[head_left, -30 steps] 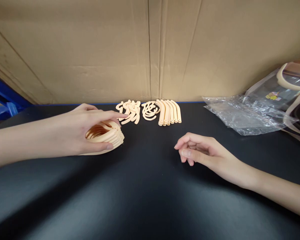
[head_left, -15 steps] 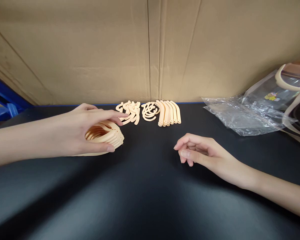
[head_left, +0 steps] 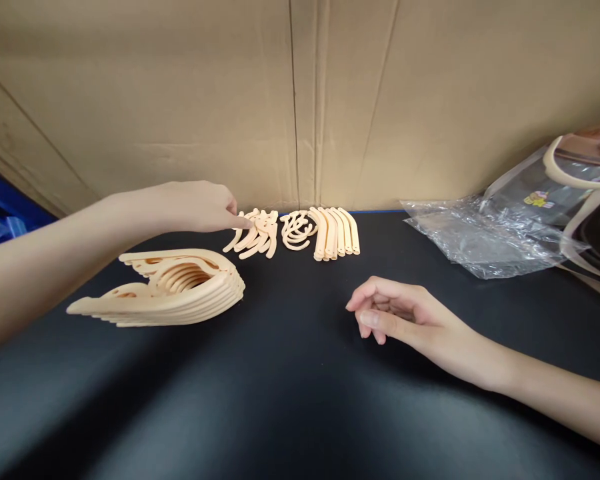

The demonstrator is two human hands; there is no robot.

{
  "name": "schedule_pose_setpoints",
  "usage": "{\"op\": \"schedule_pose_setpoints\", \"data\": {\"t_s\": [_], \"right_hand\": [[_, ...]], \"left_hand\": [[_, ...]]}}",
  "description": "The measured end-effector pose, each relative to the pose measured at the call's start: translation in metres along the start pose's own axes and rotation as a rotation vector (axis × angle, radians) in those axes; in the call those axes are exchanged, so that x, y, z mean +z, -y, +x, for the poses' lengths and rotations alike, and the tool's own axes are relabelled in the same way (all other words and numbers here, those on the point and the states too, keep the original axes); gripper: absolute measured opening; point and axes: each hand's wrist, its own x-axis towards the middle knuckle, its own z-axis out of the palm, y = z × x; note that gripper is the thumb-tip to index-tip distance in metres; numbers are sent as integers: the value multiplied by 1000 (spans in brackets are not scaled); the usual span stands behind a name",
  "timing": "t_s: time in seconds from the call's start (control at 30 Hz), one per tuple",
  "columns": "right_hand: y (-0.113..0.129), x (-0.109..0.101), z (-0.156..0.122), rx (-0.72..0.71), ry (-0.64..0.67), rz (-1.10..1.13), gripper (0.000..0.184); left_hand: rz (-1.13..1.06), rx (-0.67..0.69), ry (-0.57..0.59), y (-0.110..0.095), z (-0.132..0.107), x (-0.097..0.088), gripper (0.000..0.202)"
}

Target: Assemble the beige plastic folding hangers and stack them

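Observation:
My left hand (head_left: pixel 185 208) reaches over the left end of a loose pile of small curved beige plastic pieces (head_left: pixel 263 233). Its fingers are curled in, one digit points down onto the pile, and whatever they pinch is hidden. Below that forearm lies a neat stack of larger beige U-shaped plastic frames (head_left: pixel 180 303), nested on one another and apart from the hand. My right hand (head_left: pixel 395 310) hovers low over the black table or rests on it, loosely bent, with nothing in its fingers.
Several ring-like curved pieces (head_left: pixel 299 231) and a row of long bent strips (head_left: pixel 336 233) lie at the back centre. A clear plastic bag (head_left: pixel 490 240) and a transparent bag with beige trim (head_left: pixel 535 180) are at right. Cardboard (head_left: pixel 205 100) backs the black table (head_left: pixel 300 400); a blue frame (head_left: pixel 10 207) stands left.
My left hand has left the stack of U-shaped frames and moved up and back to the curved pieces, some of which have shifted. My right hand stays nearly still.

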Motion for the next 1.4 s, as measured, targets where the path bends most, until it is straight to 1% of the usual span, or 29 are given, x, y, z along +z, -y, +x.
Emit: {"op": "schedule_pose_setpoints", "data": {"t_s": [0.1, 0.2, 0.33, 0.43, 0.57, 0.67, 0.87, 1.03, 1.17, 1.33, 1.4], "right_hand": [[-1, 0, 1, -11, 5, 10, 21], [-1, 0, 1, -13, 5, 14, 20], [-1, 0, 1, -15, 13, 19, 18], [-1, 0, 2, -19, 19, 18, 16], [-2, -1, 2, -26, 20, 15, 15], [-3, -1, 1, -29, 22, 10, 15], [-2, -1, 1, -26, 14, -2, 18], [-1, 0, 1, -21, 9, -7, 19], [0, 0, 1, -23, 7, -5, 18], [0, 0, -1, -22, 7, -3, 18], [0, 0, 0, -21, 7, -4, 18]], "left_hand": [[20, -68, 59, -9, 18, -1, 59], [25, -110, 72, -21, 29, 0, 68], [45, -111, 82, -33, 37, 0, 73], [46, -104, 89, -35, 43, -2, 66], [-8, -103, 132, -33, 49, -2, 47], [-95, -86, 175, -30, 53, 2, 42], [-239, -89, 195, -25, 56, 4, 31], [-302, -106, 174, -30, 48, 2, 27], [-332, -100, 149, -30, 41, -3, 31], [-342, -60, 55, -17, 34, -20, 31], [-321, -50, -1, -12, 30, -30, 37]]}}
